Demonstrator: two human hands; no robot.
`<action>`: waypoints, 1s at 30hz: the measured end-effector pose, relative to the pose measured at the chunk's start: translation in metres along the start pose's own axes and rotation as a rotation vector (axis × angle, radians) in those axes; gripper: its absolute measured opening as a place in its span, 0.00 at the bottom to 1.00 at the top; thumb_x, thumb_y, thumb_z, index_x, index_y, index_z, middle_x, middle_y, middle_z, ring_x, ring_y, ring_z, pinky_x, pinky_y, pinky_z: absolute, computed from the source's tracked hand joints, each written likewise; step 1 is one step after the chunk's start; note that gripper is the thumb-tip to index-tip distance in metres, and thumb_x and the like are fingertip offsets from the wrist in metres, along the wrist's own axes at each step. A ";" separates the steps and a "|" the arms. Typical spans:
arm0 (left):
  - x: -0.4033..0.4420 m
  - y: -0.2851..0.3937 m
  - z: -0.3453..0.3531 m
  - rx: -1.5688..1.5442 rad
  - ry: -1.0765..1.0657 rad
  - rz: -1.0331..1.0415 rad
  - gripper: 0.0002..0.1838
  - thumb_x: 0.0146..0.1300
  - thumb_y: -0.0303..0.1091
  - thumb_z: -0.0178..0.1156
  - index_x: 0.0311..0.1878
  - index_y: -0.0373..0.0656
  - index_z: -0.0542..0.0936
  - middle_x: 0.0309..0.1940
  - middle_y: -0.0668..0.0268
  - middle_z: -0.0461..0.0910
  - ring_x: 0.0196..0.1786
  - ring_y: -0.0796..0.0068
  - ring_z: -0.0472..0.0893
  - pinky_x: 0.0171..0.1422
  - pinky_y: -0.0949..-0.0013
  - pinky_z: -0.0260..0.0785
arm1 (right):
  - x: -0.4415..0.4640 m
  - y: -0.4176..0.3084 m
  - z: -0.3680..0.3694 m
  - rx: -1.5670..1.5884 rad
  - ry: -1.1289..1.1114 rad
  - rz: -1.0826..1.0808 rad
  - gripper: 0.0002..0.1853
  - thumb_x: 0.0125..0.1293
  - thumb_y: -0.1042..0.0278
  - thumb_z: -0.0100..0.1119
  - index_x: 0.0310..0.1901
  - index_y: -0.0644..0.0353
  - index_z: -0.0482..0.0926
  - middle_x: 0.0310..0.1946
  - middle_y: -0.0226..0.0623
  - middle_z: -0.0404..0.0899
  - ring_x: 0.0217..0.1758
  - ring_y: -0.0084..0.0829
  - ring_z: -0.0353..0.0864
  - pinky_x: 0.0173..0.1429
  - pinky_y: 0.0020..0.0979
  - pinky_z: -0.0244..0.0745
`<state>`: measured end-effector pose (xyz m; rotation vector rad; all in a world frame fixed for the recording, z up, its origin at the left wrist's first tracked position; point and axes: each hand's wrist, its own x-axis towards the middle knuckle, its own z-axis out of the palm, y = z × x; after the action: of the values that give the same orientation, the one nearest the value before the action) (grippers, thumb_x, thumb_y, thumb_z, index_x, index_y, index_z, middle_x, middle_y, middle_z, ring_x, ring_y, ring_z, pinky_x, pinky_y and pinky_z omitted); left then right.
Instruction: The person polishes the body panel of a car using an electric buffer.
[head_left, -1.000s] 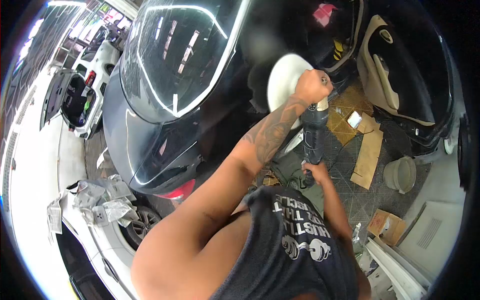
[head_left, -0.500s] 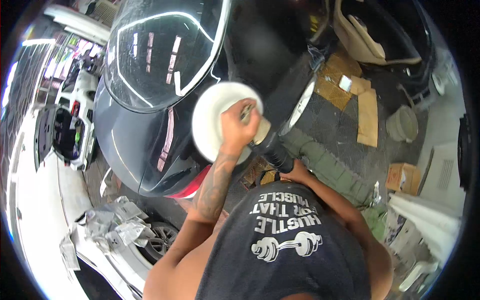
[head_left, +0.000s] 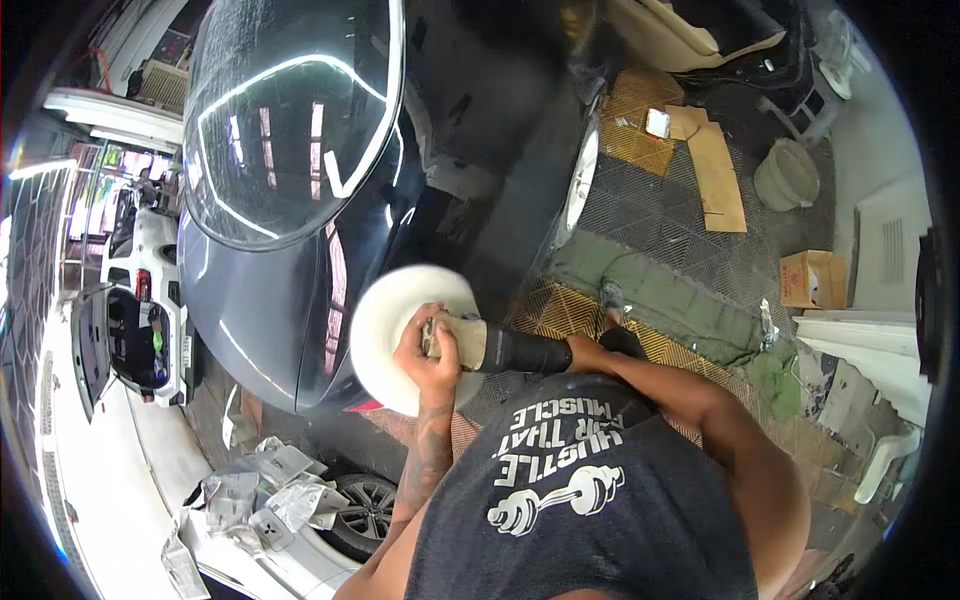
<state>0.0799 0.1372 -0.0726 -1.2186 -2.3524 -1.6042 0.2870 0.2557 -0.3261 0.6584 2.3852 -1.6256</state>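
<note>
My left hand (head_left: 428,352) is closed around the front of a polisher (head_left: 522,351), right over its round pad. The wide white buffing pad (head_left: 378,325) lies against the rear side of a glossy dark car (head_left: 265,310) and looks slightly blurred at its rim. At the back end of the black machine body, my right hand (head_left: 586,354) is wrapped round the handle, its fingers partly hidden. Part of the red tail light (head_left: 366,407) shows below the pad. Above it, the rear window (head_left: 290,130) reflects bright light strips.
A wheel (head_left: 583,185) of the dark car stands to the right, beside a green cloth (head_left: 660,290) on floor tiles. Further right are cardboard (head_left: 715,175), a bucket (head_left: 787,175) and a box (head_left: 812,279). Newspaper (head_left: 265,490) covers part of a white car (head_left: 140,450) at left.
The polisher has moved down and left over the car's rear side, with both hands still on it. Its body has turned more level, and my view has shifted.
</note>
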 end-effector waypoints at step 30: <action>0.248 0.039 0.295 0.027 -0.303 0.125 0.11 0.54 0.36 0.64 0.36 0.41 0.89 0.31 0.48 0.86 0.37 0.48 0.88 0.46 0.57 0.81 | 0.057 0.046 -0.215 0.657 0.229 0.082 0.09 0.53 0.71 0.70 0.34 0.64 0.81 0.27 0.35 0.84 0.28 0.28 0.83 0.36 0.32 0.77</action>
<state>0.0437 0.5231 -0.0696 -1.6708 -2.3930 -1.4325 0.2780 0.4817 -0.3039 1.0762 1.8852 -2.4195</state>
